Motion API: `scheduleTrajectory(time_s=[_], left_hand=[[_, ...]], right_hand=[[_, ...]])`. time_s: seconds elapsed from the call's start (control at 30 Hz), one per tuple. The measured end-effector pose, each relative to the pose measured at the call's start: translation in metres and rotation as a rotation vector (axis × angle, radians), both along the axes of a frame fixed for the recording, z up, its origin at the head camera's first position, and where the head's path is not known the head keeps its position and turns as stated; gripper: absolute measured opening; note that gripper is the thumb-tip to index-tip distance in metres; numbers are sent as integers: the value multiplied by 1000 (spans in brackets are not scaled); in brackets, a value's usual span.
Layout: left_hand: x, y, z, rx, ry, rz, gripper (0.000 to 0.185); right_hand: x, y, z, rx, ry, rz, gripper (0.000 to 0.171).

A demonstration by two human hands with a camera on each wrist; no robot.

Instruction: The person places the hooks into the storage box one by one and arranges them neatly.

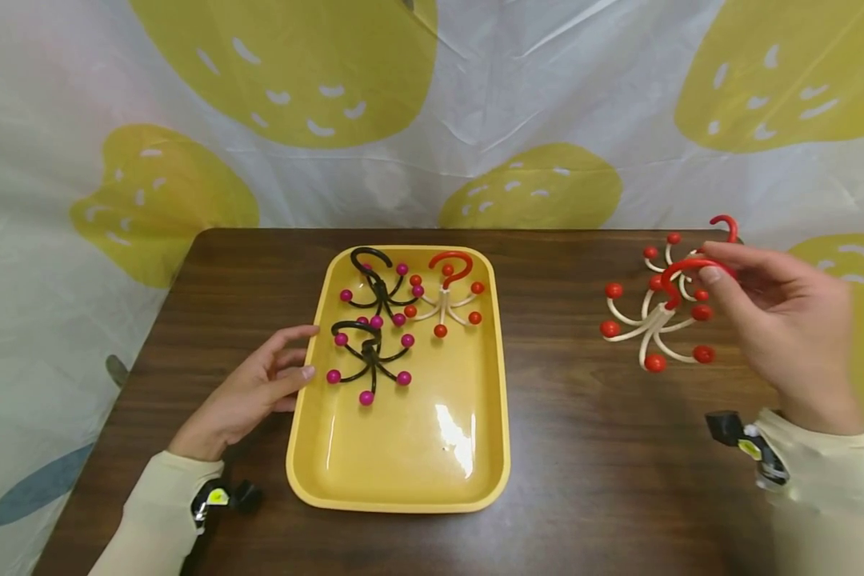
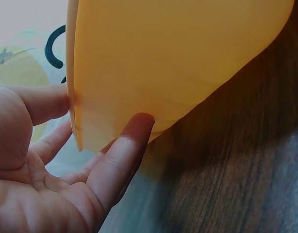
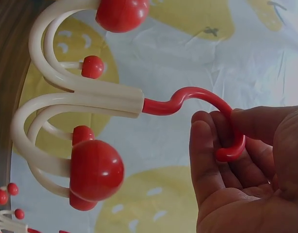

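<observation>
Broadly, a dark wood-grain counter [image 1: 583, 448] fills the scene, with a white sheet printed with yellow shapes [image 1: 475, 120] hanging behind its far edge. Left of the middle sits a yellow tray [image 1: 403, 472], its long side running from near to far. In the tray's far half lie three multi-armed hooks: two black hooks with magenta balls [image 1: 371, 352], one nearer and one farther, and to their right a cream hook with red balls [image 1: 446, 300] and a red top.

To the right of the tray, well apart from it, the person's right hand [image 1: 785, 320] pinches the red curved top of another cream hanger [image 1: 655, 320], lifted off the counter; the right wrist view shows the fingers [image 3: 207, 145] and thumb curled round the red hook end, with the cream arms and red balls hanging to the left of the hand. Behind it, farther off, a second cream and red hanger [image 1: 680, 248] shows partly; whether it lies on the counter or is held too cannot be told.

The left hand [image 1: 252, 392] rests at the tray's left rim, fingers relaxed and grasping nothing. In the left wrist view the thumb and a fingertip [image 2: 137, 126] touch the tray's outer wall.
</observation>
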State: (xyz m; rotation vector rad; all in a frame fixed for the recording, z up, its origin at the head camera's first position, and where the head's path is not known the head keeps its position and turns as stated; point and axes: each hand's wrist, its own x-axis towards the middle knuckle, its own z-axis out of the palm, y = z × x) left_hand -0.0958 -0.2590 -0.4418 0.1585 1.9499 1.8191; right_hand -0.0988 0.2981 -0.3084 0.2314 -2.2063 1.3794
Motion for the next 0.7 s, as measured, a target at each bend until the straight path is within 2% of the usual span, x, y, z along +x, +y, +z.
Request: scheduleTrajectory(time_s=[0.1,0.2,0.43,0.6,0.7], left_hand=[[0,0,1,-5,-1,2,66],[0,0,2,-10,-2,3,66],[-1,0,1,-20,6,2,65],[-1,-1,1,-21,2,5,66],[0,-1,0,-21,-1,9,66]], right_hand=[[-1,-6,1,2,7,17,28],[-3,-14,3,-50,26,80,27],[-11,-34,7,2,96,135,26],[-16,-47,8,-131,100,237,26],[-17,-56,7,-175,93,281,26]])
